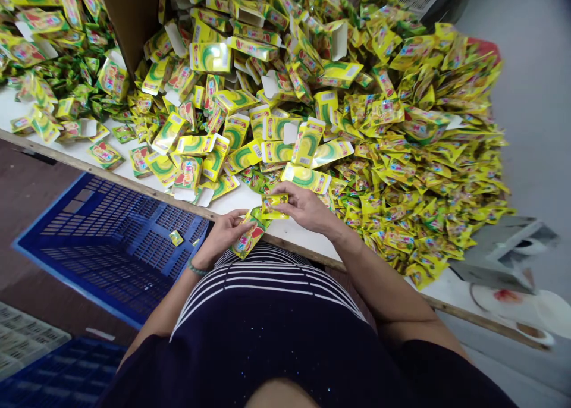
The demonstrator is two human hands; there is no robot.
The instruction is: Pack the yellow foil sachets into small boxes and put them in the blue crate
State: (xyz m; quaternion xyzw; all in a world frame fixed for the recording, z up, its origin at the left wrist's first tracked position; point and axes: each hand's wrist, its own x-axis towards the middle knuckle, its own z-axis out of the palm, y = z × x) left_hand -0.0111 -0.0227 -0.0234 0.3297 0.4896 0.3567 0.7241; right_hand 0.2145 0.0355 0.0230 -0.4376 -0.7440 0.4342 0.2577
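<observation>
My left hand [225, 235] is closed on a small yellow-green carton [250, 238] that tilts over the table's front edge, its upper end toward my right hand. In the fingers of my right hand [307, 207] is a yellow sachet [273, 206], pinched just above that upper end. Green wrapping shows at the carton's top, but I cannot make out what is inside. A yellow carton [306, 178] lies just behind my right hand. Beyond both hands, similar cartons [236, 131] form a heap, some with white flaps raised.
Yellow sachets [401, 176] are piled high on the right. A brown cardboard panel [130, 21] stands at the back left. Below the table edge [143, 189], a blue crate [111, 241] holds a small packet. A grey metal device [504, 256] sits at right.
</observation>
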